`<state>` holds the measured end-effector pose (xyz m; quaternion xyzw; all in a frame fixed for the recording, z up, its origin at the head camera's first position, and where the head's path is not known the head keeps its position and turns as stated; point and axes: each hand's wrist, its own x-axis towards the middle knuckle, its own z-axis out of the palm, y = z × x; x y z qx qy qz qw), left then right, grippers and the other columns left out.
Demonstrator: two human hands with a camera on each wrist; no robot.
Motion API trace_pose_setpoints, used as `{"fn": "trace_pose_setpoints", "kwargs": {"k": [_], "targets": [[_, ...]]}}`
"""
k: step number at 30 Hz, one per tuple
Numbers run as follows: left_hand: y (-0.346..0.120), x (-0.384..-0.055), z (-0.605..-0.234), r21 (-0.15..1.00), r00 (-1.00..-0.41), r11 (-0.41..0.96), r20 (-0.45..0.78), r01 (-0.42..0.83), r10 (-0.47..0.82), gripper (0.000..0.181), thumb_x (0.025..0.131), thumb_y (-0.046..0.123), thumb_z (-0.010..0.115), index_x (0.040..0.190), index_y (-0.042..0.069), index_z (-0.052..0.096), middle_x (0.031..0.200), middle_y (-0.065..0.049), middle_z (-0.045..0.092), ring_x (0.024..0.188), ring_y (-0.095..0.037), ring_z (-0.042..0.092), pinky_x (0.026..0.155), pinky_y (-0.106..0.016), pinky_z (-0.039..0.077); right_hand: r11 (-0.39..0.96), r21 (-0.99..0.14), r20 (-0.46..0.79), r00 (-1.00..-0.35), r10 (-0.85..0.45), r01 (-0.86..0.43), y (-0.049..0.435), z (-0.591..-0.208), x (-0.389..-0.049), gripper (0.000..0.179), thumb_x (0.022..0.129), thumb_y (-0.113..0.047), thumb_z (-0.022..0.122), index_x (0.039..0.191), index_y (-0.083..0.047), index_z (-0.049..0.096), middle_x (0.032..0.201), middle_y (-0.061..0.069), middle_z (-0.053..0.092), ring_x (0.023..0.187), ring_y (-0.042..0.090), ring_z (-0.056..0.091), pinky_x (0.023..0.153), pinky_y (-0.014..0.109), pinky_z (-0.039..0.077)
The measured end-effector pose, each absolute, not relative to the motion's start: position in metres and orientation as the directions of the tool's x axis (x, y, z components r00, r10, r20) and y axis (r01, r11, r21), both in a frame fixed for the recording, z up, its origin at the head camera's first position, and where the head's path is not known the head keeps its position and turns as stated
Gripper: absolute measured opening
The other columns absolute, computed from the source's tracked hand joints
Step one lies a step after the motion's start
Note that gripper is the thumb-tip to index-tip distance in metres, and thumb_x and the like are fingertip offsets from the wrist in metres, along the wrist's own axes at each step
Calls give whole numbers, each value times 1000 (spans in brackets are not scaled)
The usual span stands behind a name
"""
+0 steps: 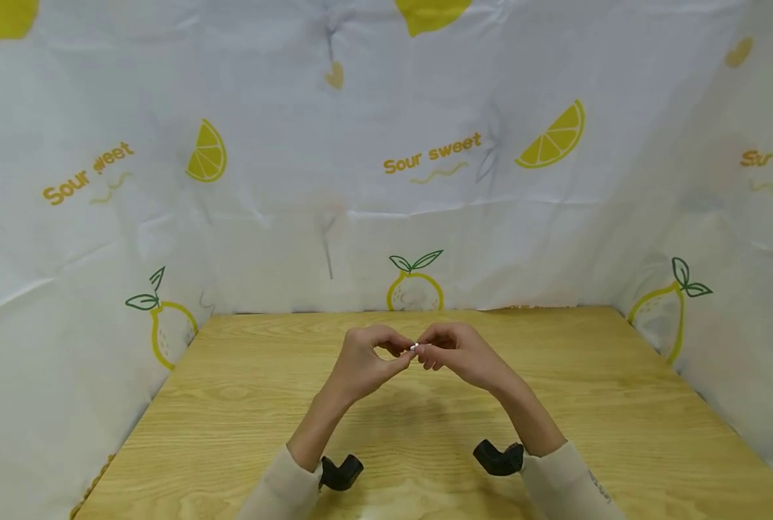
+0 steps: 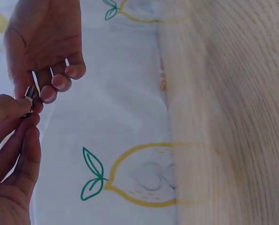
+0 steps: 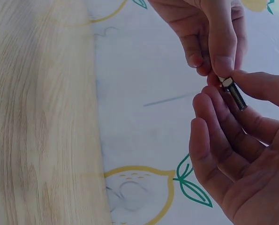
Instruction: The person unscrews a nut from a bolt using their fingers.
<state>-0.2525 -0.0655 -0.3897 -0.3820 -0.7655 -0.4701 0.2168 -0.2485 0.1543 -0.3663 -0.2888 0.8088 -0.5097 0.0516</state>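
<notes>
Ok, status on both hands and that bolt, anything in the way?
Left hand, right hand: both pinching. Metal bolt held between them, threaded end showing. Nothing seen in the way.

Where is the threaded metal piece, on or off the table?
Off: the wrist views show the threaded metal piece held between left hand and right hand, clear of the table.

Room beside hands point(image 1: 368, 361) point(image 1: 469, 361), cloth wall point(image 1: 276, 238) behind
</notes>
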Motion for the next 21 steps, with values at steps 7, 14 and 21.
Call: {"fn": "trace_pose_setpoints", "kwargs": {"k": [7, 14, 21], "targets": [[-66, -252, -389, 617, -668, 264, 640, 741, 379, 6, 89, 7, 81, 95, 8, 81, 90, -5, 80, 76, -8, 73, 70, -35, 65, 318, -851, 216, -829, -515, -419, 154, -365, -248, 22, 104, -20, 64, 112, -1, 72, 96, 14, 73, 82, 17, 72, 78, 34, 63], [-67, -252, -389, 629, -668, 240, 639, 739, 381, 7, 90, 6, 80, 97, 8, 81, 91, -5, 80, 76, -9, 75, 70, -30, 65, 297, -864, 227, -841, -492, -407, 152, -365, -247, 20, 102, -15, 66, 114, 1, 71, 96, 12, 74, 82, 16, 72, 76, 31, 62], [-66, -253, -390, 636, -674, 239, 637, 734, 375, 7, 90, 5, 79, 96, 7, 81, 91, -6, 80, 76, -8, 75, 71, -25, 64, 305, -851, 258, -846, -466, -427, 152, -367, -247, 19, 99, -13, 69, 114, -1, 71, 106, 18, 73, 86, 16, 72, 74, 30, 62]]}}
